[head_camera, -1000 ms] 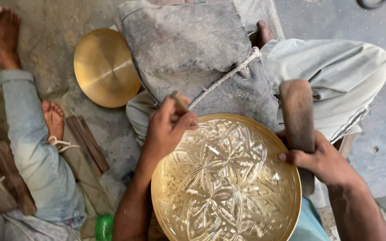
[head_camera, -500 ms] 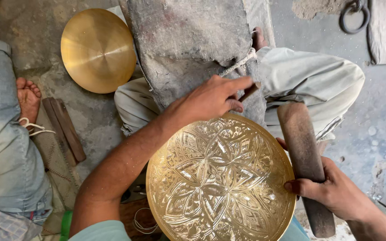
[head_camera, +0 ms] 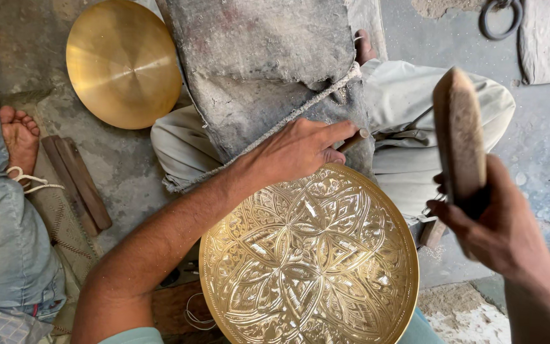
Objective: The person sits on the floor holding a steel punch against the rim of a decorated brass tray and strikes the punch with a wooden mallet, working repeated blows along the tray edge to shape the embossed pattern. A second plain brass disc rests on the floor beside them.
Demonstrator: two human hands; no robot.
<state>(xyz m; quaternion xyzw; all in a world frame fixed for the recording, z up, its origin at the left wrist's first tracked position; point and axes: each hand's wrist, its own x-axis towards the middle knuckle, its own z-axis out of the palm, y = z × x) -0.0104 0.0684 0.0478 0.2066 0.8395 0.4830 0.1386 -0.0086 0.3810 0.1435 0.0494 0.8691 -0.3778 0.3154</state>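
Nearby, left hand (head_camera: 297, 151) grips chisel (head_camera: 354, 138) above engraved plate (head_camera: 308, 255); right hand (head_camera: 494, 226) clasps mallet (head_camera: 458, 130).

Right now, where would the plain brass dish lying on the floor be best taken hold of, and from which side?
Probably at its rim. The plain brass dish lies dome-up on the floor, smooth with no handle, so only the edge offers a pinch. Its lower-right edge looks best: it faces the left hand, with bare floor beside it. The grey cloth crowds the dish's right side, and the frame cuts off its top.

right hand (head_camera: 501, 232) | wooden mallet (head_camera: 458, 130) raised, apparently clear of brass plate (head_camera: 310, 258)
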